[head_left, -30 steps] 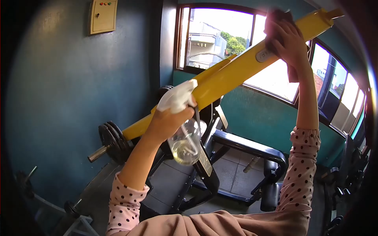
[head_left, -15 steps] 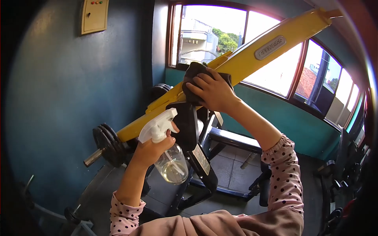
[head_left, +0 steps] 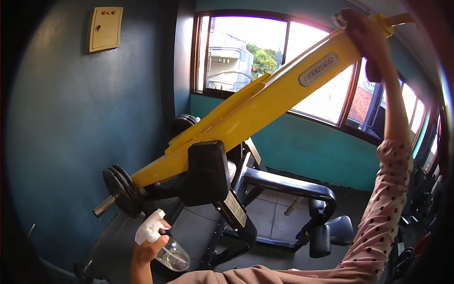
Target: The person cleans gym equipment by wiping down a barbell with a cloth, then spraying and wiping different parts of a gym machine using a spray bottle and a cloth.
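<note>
A clear spray bottle (head_left: 174,257) with a white trigger head and some liquid inside is held low at the left. My left hand (head_left: 150,248) is closed around its neck, fingers at the trigger. High at the right, my right hand (head_left: 370,39) presses a dark cloth (head_left: 373,72) on the upper end of the yellow lever arm (head_left: 265,106) of a gym machine. The hand is somewhat blurred, and the cloth hangs below it. A silver "FITNESS" badge (head_left: 319,69) sits on the arm's side, below and left of that hand.
Black weight plates (head_left: 122,189) are on a metal peg at the arm's lower end. A black pad (head_left: 208,173) and the machine's dark frame (head_left: 288,184) stand in front. Windows (head_left: 246,52) line the far wall, and a cream box (head_left: 105,29) hangs on the left wall.
My right hand has moved the cloth up and right along the yellow arm, from its middle to its upper end. My left hand has lowered leftward with the spray bottle.
</note>
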A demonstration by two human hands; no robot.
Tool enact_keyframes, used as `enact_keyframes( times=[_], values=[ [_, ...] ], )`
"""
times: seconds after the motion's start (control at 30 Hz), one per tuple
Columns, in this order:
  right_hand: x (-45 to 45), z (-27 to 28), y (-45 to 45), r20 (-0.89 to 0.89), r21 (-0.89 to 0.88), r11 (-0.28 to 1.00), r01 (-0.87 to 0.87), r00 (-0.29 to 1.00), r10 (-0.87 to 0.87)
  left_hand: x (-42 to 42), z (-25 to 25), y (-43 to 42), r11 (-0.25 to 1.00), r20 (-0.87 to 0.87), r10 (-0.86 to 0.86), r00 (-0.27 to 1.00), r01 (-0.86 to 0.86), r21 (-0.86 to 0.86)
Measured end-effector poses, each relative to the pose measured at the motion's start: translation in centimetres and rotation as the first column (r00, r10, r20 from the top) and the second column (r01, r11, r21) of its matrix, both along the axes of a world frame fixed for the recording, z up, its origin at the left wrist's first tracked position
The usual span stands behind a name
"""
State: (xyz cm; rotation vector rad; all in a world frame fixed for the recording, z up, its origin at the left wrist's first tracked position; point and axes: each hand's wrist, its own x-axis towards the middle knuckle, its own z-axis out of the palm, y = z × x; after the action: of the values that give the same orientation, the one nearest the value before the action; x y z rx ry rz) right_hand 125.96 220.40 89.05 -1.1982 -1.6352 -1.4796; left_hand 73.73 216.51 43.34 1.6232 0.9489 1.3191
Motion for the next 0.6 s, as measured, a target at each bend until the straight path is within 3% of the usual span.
enact_keyframes(
  times=[0.07,0.17,0.27,0.37,0.47,0.53,0.6],
  values=[
    [4.5,5.2,-0.5,0.047,0.012,0.998,-0.063,0.997,0.063,-0.5,-1.3,-0.4,0.997,0.063,0.051,0.997,-0.047,-0.060],
    [6.9,9.4,-0.5,-0.032,0.116,0.939,0.325,0.946,-0.323,-1.3,-2.6,-1.0,0.985,0.051,0.144,0.988,-0.139,-0.102],
    [5.2,8.0,0.3,0.007,0.198,0.917,0.347,0.935,-0.356,-2.0,-3.9,-1.0,0.981,0.104,0.183,0.978,-0.174,-0.083],
    [5.2,6.8,1.6,0.156,-0.014,0.973,0.232,0.961,-0.227,-2.2,-4.3,-1.1,0.973,0.116,0.219,0.969,-0.208,-0.099],
    [-2.0,0.5,1.4,0.024,-0.379,0.925,0.005,1.000,0.005,-1.9,-5.3,-0.7,0.973,0.125,0.220,0.967,-0.209,-0.098],
    [-6.9,-4.5,3.1,-0.074,-0.487,0.850,-0.200,0.979,0.188,-1.3,-5.9,-0.5,0.970,0.138,0.230,0.963,-0.217,-0.109],
    [-11.2,-8.6,4.7,0.083,-0.558,0.813,-0.167,0.963,0.255,-0.8,-6.3,-0.6,0.972,0.121,0.228,0.966,-0.219,-0.085]
  ],
)
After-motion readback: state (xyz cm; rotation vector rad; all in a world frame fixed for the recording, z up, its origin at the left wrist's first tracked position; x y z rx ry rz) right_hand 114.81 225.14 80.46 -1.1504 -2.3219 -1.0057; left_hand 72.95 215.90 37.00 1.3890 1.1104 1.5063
